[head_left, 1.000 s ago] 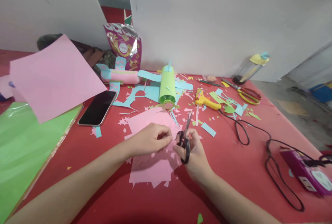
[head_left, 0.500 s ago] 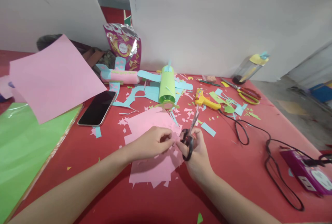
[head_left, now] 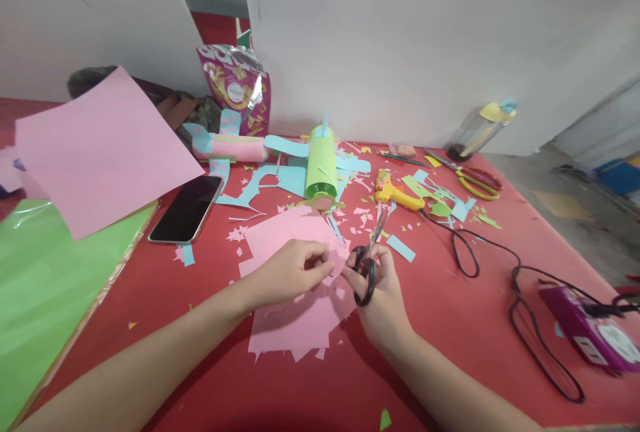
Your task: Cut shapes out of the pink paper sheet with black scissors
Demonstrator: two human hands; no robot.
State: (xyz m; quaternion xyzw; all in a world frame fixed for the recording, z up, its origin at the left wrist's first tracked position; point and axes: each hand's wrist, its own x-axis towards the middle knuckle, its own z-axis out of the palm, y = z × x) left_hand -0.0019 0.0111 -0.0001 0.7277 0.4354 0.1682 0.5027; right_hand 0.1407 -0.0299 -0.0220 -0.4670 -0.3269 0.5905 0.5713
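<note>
Scissors with black plastic loop handles and slim metal blades (head_left: 369, 260) are held in the right hand (head_left: 383, 295), fingers curled round the handles, beside the right edge of the overlapping pink paper sheets (head_left: 290, 332). They should handle as light, stiff and smooth, best gripped by the loops; their tips are pointed away from the body. Over the sheets, a small pink paper piece (head_left: 339, 264) seems to be pinched by the left hand (head_left: 295, 269); it is probably flimsy, best held by its edge, its outline being blurred. Beyond the sheets, a green paper-covered cylinder (head_left: 321, 159) is seen; to their left, a black-screened phone (head_left: 186, 210).
</note>
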